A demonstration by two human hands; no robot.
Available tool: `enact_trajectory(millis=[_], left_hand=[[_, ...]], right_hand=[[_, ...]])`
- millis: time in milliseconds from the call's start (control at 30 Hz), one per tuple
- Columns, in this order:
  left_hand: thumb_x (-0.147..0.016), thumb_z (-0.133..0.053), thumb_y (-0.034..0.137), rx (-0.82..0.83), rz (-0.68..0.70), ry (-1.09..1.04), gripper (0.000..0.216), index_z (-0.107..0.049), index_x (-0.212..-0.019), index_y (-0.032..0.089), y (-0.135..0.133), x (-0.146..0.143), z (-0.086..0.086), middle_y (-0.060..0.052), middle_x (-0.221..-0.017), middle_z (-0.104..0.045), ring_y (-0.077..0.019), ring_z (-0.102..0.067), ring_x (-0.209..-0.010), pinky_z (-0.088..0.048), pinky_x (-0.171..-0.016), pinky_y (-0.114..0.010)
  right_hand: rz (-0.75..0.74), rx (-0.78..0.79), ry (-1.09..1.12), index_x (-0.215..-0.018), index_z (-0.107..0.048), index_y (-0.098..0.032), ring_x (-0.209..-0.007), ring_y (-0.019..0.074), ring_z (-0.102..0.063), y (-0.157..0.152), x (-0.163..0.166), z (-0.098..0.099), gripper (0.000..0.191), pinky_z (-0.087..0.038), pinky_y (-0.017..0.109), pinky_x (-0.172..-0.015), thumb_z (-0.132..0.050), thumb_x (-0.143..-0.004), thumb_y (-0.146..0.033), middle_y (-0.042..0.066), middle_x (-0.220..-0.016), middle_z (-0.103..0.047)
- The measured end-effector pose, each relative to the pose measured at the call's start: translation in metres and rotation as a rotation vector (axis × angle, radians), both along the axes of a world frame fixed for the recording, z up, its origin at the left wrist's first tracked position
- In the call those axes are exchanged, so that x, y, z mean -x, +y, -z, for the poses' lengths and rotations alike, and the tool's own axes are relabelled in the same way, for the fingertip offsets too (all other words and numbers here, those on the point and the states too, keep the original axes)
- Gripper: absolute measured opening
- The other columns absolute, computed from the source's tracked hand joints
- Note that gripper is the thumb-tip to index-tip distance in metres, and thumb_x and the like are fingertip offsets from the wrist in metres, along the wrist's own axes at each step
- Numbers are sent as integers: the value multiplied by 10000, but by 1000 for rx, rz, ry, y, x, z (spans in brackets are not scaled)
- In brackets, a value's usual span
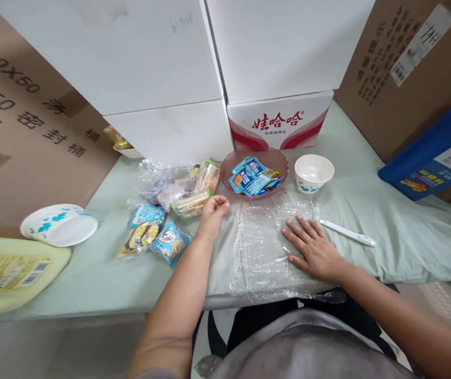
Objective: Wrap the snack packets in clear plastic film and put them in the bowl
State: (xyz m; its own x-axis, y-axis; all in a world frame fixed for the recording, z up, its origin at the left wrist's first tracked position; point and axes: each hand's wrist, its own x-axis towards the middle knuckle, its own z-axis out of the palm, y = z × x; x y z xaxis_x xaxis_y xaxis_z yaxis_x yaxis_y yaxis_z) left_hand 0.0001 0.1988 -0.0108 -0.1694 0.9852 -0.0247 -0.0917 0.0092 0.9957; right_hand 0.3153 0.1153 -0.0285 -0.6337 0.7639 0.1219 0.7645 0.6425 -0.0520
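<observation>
My right hand [316, 251] lies flat on a sheet of clear plastic film [259, 252], fingers spread and palm down. The film covers part of the cloth in front of my body. My left hand [212, 213] has its fingers curled together between the film's left edge and a pack of crackers [192, 203]. Whatever its fingertips may hold is too small to make out. A white utility knife [347, 233] rests just right of my right hand. Behind the film stands a pink glass bowl [225, 176] filled with blue snack sachets [249, 176].
Several wrapped snacks, including a blue packet [170, 242], lie left of my left hand. A paper bowl [314, 173] stands upright; another paper bowl [59, 223] is tipped at left. A yellow bottle [16, 271], a blue bottle [434, 152] and cartons [280, 121] surround the cloth-covered surface.
</observation>
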Motion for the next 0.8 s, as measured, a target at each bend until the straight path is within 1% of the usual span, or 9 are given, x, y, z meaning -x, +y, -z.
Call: enact_trajectory(millis=[100,200,300,433,533,600,667,767,800], left_hand=[[-575,-785,240,-48,93,312,383,-638,-926,201,-5,-13,2,-8,-886,-681,-144,-604,-808,-446,-688,-240],[-643,-744,257,-47,67,545,277,-661,-900,193,-8,-25,5,10,-748,-670,-139,-592,-681,-448,-656,-251],[-712,-666,253,-45,-54,565,122,-638,-813,190,-4,-25,10,17,-698,-635,-128,-567,-630,-453,-649,-250],[-737,-619,239,-49,-190,584,106,-600,-826,185,4,-11,15,20,-689,-594,-118,-543,-590,-460,-616,-241],[-786,-561,241,-86,-303,607,120,-586,-888,182,0,-5,8,1,-757,-588,-125,-552,-637,-471,-648,-249],[-805,-549,244,-165,-319,679,112,-596,-889,187,-10,-7,-2,-19,-811,-596,-143,-565,-713,-476,-712,-270],[-807,-563,244,-266,-128,799,91,-621,-860,199,-23,-14,-14,-32,-829,-611,-168,-576,-768,-477,-765,-297],[-776,-628,251,-318,407,971,73,-664,-834,226,-44,-19,-28,-54,-894,-652,-225,-598,-896,-475,-857,-355],[-758,-655,259,-304,517,1020,81,-673,-832,234,-50,-16,-30,-61,-936,-657,-245,-593,-948,-468,-891,-375]], right_hand=[[-3,-1,4,-1498,-361,-250,-1469,343,-166,0,0,0,653,-177,556,-1152,-439,-934,-569,58,-1580,-307],[-7,2,8,-1496,-368,-239,-1469,343,-165,0,0,-1,650,-176,558,-1150,-441,-934,-557,63,-1581,-302],[-10,12,-1,-1494,-375,-229,-1466,342,-173,0,1,-3,639,-179,559,-1147,-438,-939,-540,62,-1578,-309],[-8,30,0,-1486,-392,-234,-1462,345,-186,0,2,-6,631,-186,563,-1142,-448,-936,-538,65,-1573,-319],[1,34,4,-1483,-397,-236,-1459,347,-197,0,3,-6,628,-188,564,-1142,-449,-936,-539,64,-1570,-327],[6,33,10,-1486,-391,-246,-1459,344,-199,0,3,-6,626,-188,561,-1144,-439,-938,-545,60,-1569,-331],[9,33,19,-1494,-375,-261,-1460,338,-197,0,4,-6,632,-191,557,-1144,-433,-937,-554,55,-1568,-335],[12,46,14,-1498,-365,-260,-1459,340,-201,1,4,-7,644,-194,558,-1143,-440,-933,-559,60,-1568,-333],[15,51,9,-1496,-369,-252,-1458,341,-203,1,4,-7,643,-190,559,-1144,-438,-934,-557,62,-1569,-330]])
